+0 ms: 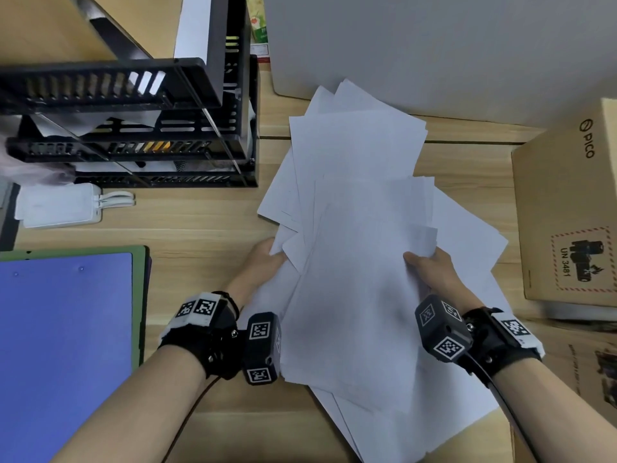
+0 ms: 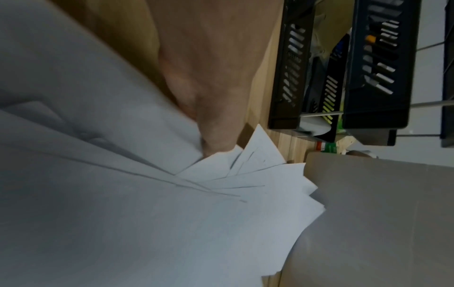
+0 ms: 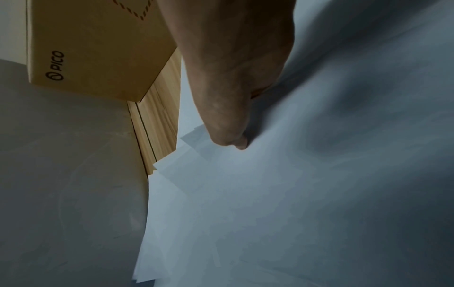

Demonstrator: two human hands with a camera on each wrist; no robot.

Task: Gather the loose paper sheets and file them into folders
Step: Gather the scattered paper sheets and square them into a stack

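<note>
A fanned, uneven pile of white paper sheets (image 1: pixel 354 248) covers the middle of the wooden desk. My left hand (image 1: pixel 267 259) holds the pile's left edge, its fingers hidden beneath the sheets (image 2: pixel 172 223). Opposite it, my right hand (image 1: pixel 430 265) grips the right edge, thumb on top of the paper (image 3: pixel 245 203). Both hands lift the near part of the pile slightly. A blue folder (image 1: pixel 63 355) lies on a green one (image 1: pixel 140 295) at the desk's near left.
A black tiered document tray (image 1: pixel 133 121) stands at the back left, with a white power bank (image 1: pixel 60 208) in front of it. A brown PICO cardboard box (image 1: pixel 567 208) sits at the right. A large grey board (image 1: pixel 434 45) leans behind the papers.
</note>
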